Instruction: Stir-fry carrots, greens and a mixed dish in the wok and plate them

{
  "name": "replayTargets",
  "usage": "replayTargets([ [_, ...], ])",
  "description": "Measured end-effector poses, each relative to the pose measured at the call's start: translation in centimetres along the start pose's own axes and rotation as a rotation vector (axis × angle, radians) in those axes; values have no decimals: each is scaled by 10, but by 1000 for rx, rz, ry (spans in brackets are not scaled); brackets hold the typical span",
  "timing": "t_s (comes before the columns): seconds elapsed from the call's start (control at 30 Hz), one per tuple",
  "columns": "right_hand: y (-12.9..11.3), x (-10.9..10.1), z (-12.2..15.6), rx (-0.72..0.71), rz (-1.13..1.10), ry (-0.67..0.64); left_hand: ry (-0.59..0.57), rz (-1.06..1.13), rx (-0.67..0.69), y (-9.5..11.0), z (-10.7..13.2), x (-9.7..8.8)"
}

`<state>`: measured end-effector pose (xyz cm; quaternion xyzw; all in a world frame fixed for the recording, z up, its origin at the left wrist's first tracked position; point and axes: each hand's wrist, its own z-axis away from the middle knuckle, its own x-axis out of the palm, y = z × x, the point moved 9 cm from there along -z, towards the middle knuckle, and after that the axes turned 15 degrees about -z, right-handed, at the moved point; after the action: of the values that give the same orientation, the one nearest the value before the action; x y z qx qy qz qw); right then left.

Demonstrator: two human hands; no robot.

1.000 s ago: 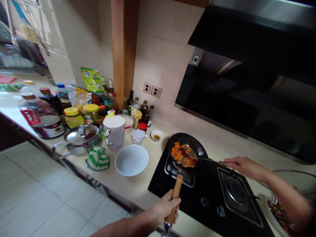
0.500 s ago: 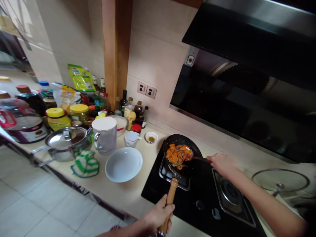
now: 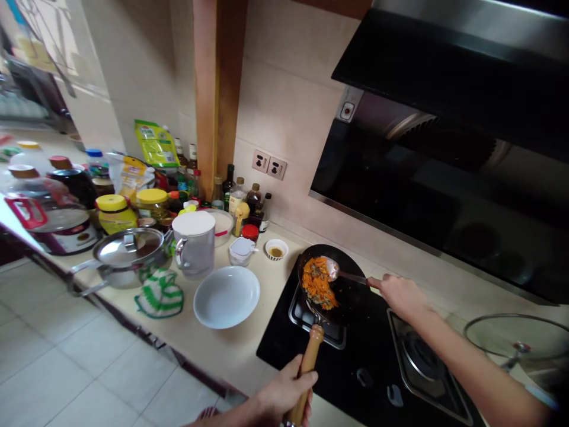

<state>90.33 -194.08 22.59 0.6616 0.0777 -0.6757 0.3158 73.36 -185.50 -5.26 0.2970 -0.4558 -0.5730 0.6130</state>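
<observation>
My left hand is wrapped round the wooden handle of a black wok that sits on the left burner. In the wok lies chopped orange and brown food, heaped toward its left side. My right hand grips the handle of a metal spatula, closed round its reddish-brown end. The spatula's head dips into the wok at the upper right edge of the food. Left of the stove stands a white bowl on the counter.
A small dish of sauce, a lidded pitcher and a steel pot stand on the left counter. A striped cloth lies before the pot. Bottles and jars crowd behind. A glass lid rests at the right. The range hood overhangs the stove.
The spatula's head has shifted left and up within the wok, and the food is gathered more to the left. My left hand keeps its hold. The view has turned slightly.
</observation>
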Motion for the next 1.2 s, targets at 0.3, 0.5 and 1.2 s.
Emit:
replayTargets([
  [0.3, 8, -19, 2, 154, -298, -503, -47, 30, -1, -1, 6, 2],
  [0.5, -2, 14, 5, 113, -622, -520, -86, 44, 23, -6, 4, 6],
  [1.2, 24, 35, 33, 221, -946, -421, -124, 134, 64, -10, 7, -5],
])
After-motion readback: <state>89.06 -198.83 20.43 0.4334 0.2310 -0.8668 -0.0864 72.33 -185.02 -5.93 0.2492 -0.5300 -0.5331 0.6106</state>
